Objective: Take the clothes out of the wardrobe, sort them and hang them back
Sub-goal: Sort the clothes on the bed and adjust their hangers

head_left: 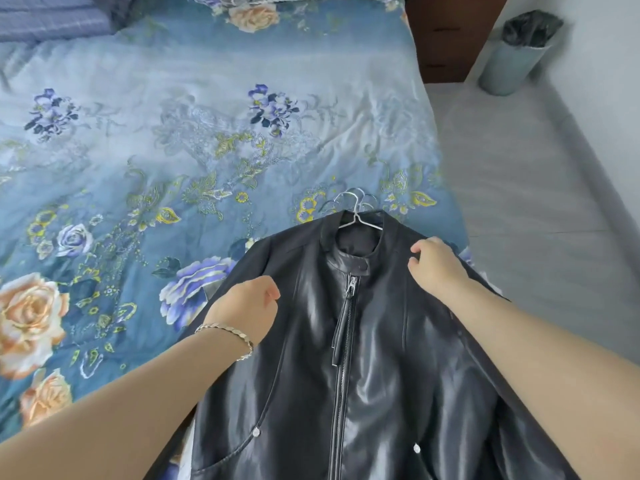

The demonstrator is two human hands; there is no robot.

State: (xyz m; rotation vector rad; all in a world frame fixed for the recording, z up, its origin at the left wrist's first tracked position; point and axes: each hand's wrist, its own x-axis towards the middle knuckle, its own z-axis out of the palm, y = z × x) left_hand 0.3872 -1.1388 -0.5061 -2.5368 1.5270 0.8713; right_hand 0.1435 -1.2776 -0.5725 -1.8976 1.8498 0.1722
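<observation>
Black leather jacket on wire hanger, lying on floral bedspread. My left hand and right hand pinch its shoulders. Looks heavy, slick; I'd grip seams.

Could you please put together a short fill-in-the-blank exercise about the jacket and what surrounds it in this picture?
1. The black jacket lies on the floral bedspread with its front zipper pulled ____.
2. A ____ wire hanger sticks out of the jacket's collar.
3. The bracelet is worn on the ____ wrist.
4. The left hand and the right hand each rest on a ____ of the jacket.

Missing words: closed; metal; left; shoulder
</observation>
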